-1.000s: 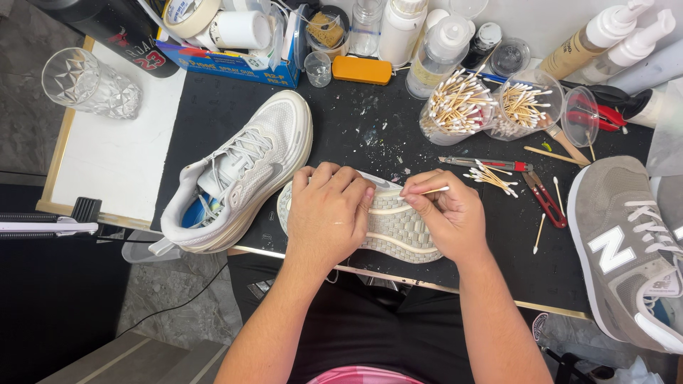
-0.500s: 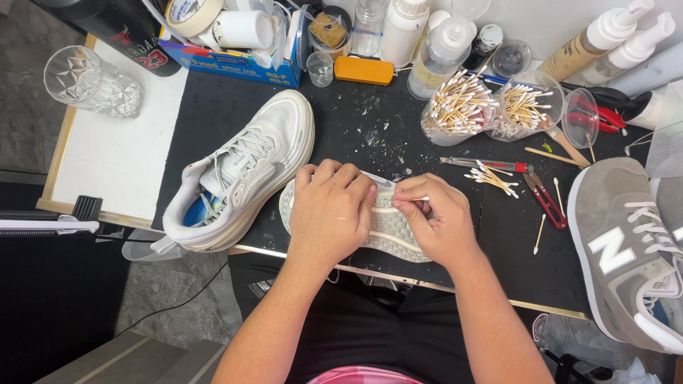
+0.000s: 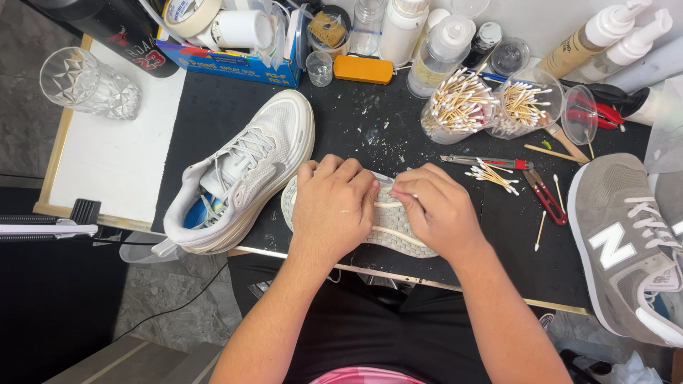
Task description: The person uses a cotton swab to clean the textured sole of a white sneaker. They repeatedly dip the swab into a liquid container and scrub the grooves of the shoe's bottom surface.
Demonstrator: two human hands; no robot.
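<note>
- Edge of the black mat [image 3: 498,274] running just past the wrists, close under the upturned shoe [image 3: 395,229].
- Left hand [image 3: 332,208] clamping down over that shoe's toe end, fingers curled round it.
- Right hand [image 3: 439,208] pinching something thin at the sole; too hidden to tell what.
- Lying sole up, pale grey, ridged tread with cream bands.
- White sneaker [image 3: 242,174] crowding the left, grey sneaker [image 3: 626,242] the right.
- Swab cups [image 3: 459,107] and bottles filling the far edge.

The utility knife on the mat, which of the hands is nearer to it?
Right. The right hand works on the upturned sole just below and left of the utility knife. The left hand grips the sole's other end, farther left.
</note>
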